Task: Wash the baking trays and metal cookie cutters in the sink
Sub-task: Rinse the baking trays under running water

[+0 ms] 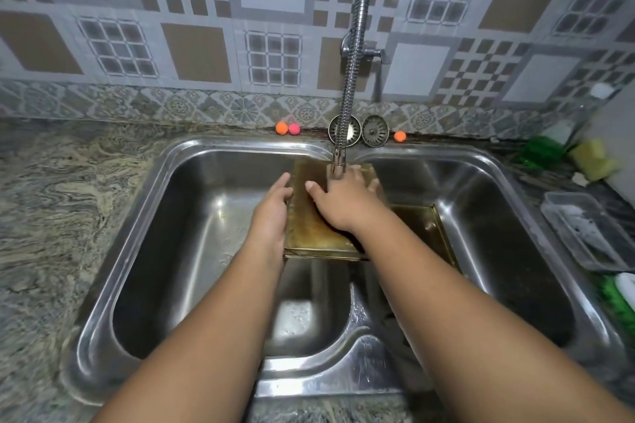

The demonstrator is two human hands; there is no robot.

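Over sink (240, 143), baking tray (308, 227) lengthwise toward wall (192, 51), left hand (273, 206) gripping edge, right hand (343, 206) fingers (372, 186) spread atop

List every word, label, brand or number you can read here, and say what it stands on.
No text can be read anywhere.
baking tray: stained, no marking shows.
green plastic item: blurred, any label is unreadable.
clear container: no writing visible.

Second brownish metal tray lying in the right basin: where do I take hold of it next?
Pinch the brownish metal tray by its raised right rim, coming from the right. That edge is bare, while its left part lies hidden under the golden rectangular baking tray and the right forearm.
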